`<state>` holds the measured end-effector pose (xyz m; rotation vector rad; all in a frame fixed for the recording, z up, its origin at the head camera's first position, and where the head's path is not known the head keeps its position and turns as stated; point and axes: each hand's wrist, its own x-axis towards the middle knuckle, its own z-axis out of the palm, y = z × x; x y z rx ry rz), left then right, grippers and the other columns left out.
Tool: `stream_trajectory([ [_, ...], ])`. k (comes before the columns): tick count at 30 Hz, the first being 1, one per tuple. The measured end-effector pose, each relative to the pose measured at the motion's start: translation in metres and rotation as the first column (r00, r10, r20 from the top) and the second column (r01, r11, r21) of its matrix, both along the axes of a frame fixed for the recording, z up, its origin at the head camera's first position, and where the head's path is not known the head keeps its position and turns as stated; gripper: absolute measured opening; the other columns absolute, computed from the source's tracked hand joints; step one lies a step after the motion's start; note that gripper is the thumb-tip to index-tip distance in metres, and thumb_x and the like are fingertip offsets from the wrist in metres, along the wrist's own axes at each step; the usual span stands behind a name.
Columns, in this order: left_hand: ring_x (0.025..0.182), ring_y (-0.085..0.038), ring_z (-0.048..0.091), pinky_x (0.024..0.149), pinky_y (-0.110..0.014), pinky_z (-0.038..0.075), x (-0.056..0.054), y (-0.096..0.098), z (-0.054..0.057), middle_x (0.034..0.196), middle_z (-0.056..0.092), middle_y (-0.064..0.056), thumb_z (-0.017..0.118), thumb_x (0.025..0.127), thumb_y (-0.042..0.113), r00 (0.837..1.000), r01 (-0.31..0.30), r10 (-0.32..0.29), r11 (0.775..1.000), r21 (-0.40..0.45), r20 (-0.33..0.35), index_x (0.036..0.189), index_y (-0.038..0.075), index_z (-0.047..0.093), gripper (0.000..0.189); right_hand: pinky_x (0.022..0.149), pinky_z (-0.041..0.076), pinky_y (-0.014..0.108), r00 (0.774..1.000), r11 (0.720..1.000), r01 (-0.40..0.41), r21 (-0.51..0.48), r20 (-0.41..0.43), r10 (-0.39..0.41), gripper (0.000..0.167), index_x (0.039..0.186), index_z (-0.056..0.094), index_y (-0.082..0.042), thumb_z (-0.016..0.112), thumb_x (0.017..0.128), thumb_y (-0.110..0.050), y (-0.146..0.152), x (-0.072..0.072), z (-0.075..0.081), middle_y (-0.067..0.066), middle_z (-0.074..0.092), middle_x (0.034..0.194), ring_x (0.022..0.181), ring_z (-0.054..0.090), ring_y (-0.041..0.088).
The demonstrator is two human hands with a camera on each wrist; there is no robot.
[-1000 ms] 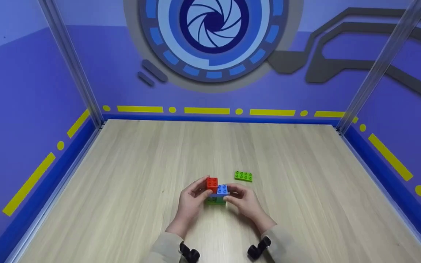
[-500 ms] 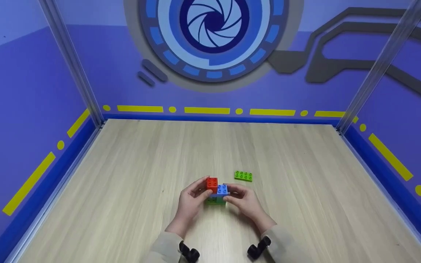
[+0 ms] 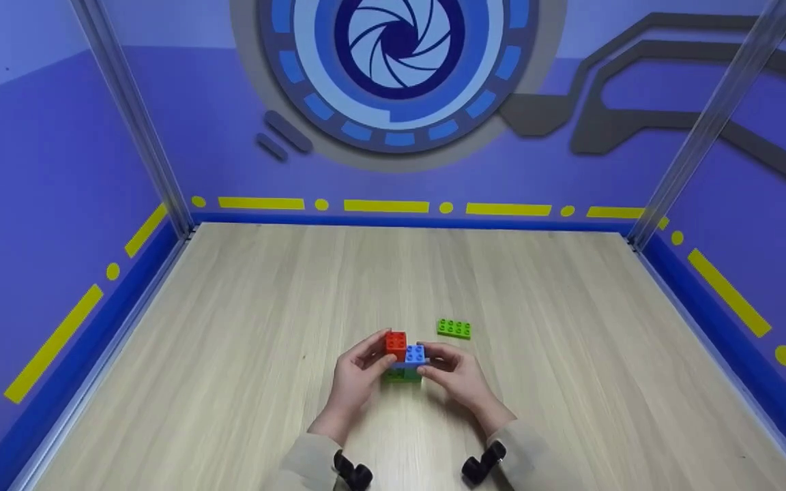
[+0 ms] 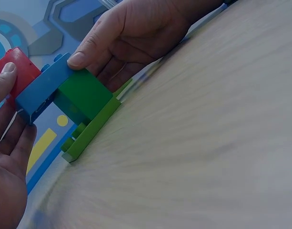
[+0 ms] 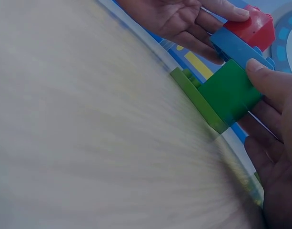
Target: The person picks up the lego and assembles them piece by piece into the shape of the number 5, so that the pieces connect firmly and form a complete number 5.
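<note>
A small stack of toy building bricks stands on the table between the two hands. At its bottom is a light green plate point(image 5: 197, 100), bearing a dark green brick point(image 5: 229, 90) on its right part. A blue brick point(image 3: 415, 354) lies across the top of that and juts out to the left. On the blue brick's left end sits a red brick point(image 3: 396, 342). The left hand point(image 3: 355, 375) pinches the red brick, thumb on its near face. With thumb in front and fingers behind, the right hand point(image 3: 462, 376) holds the blue brick's right end.
Another light green plate point(image 3: 454, 329) with studs up lies on the wooden table point(image 3: 284, 293), just beyond the right hand. Blue printed walls point(image 3: 393, 184) enclose the table at the back and sides. Each sleeve carries a black wrist device point(image 3: 484, 464).
</note>
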<state>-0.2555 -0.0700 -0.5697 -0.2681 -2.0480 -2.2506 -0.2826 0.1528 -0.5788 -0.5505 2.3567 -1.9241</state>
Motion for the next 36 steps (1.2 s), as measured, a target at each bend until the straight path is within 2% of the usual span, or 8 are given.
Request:
stream_trajectory([
  [5,0.134,-0.031,0.060,0.110,-0.025,0.051,0.0000,0.0001,-0.0004,0.143,0.063,-0.017,0.076,0.093,0.021,1.000,0.004,-0.004,1.000,0.009,0.001,0.143,0.005,0.060,0.055,0.101,0.056,0.023,1.000,1.000,0.002,-0.017,0.011,-0.002,0.045,0.132,0.066,0.002,0.079,0.090,-0.012,0.0010,-0.0003,-0.0011,0.023,0.069,0.129,0.111,0.068,0.006],
  [12,0.134,-0.030,0.060,0.110,-0.025,0.051,0.0000,0.0000,-0.0008,0.143,0.064,-0.016,0.077,0.092,0.022,1.000,0.000,0.000,1.000,0.001,0.001,0.143,0.007,0.061,0.055,0.104,0.056,0.028,1.000,0.999,0.010,-0.036,-0.022,-0.011,0.041,0.130,0.067,0.004,0.075,0.093,-0.008,0.0005,0.0005,0.0003,0.024,0.068,0.129,0.112,0.066,0.004],
  [19,0.133,-0.029,0.060,0.109,-0.023,0.051,-0.0012,0.0001,-0.0013,0.143,0.064,-0.016,0.078,0.092,0.022,1.000,-0.002,0.002,1.000,0.018,0.013,0.142,0.006,0.061,0.055,0.102,0.054,0.020,0.999,0.997,0.026,-0.078,-0.029,-0.029,0.036,0.129,0.067,0.003,0.072,0.095,-0.009,0.0002,0.0011,0.0015,0.023,0.069,0.131,0.113,0.066,0.002],
  [24,0.132,-0.029,0.062,0.107,-0.021,0.052,-0.0004,0.0006,0.0000,0.141,0.065,-0.017,0.078,0.092,0.019,1.000,-0.013,0.012,1.000,0.022,0.018,0.142,0.004,0.061,0.055,0.102,0.052,0.019,0.998,0.993,0.051,-0.110,-0.032,-0.055,0.033,0.127,0.069,0.002,0.070,0.097,-0.009,-0.0002,0.0003,0.0013,0.021,0.070,0.131,0.115,0.067,0.004],
  [27,0.131,-0.029,0.062,0.106,-0.020,0.052,-0.0004,0.0007,0.0005,0.142,0.064,-0.017,0.078,0.092,0.019,1.000,-0.014,0.013,1.000,0.023,0.015,0.143,0.002,0.059,0.057,0.101,0.053,0.020,0.996,0.989,0.068,-0.130,-0.049,-0.075,0.031,0.126,0.070,0.001,0.071,0.096,-0.008,0.0002,-0.0010,0.0003,0.020,0.071,0.129,0.115,0.069,0.007],
  [31,0.131,-0.026,0.063,0.107,-0.020,0.052,-0.0006,0.0008,0.0010,0.142,0.064,-0.017,0.077,0.092,0.018,1.000,-0.014,0.014,1.000,0.010,0.014,0.144,0.000,0.058,0.058,0.101,0.054,0.020,0.992,0.985,0.089,-0.149,-0.074,-0.101,0.032,0.125,0.069,0.003,0.071,0.095,-0.006,0.0022,-0.0036,-0.0008,0.023,0.070,0.129,0.117,0.070,0.019],
  [36,0.130,-0.024,0.063,0.107,-0.022,0.052,-0.0006,0.0007,0.0020,0.143,0.064,-0.017,0.076,0.093,0.018,1.000,-0.017,0.017,1.000,-0.010,0.011,0.144,0.001,0.058,0.057,0.104,0.054,0.024,0.985,0.976,0.152,-0.157,-0.058,-0.163,0.035,0.127,0.068,0.002,0.073,0.093,-0.004,0.0061,-0.0073,-0.0002,0.021,0.070,0.130,0.120,0.069,0.025],
])
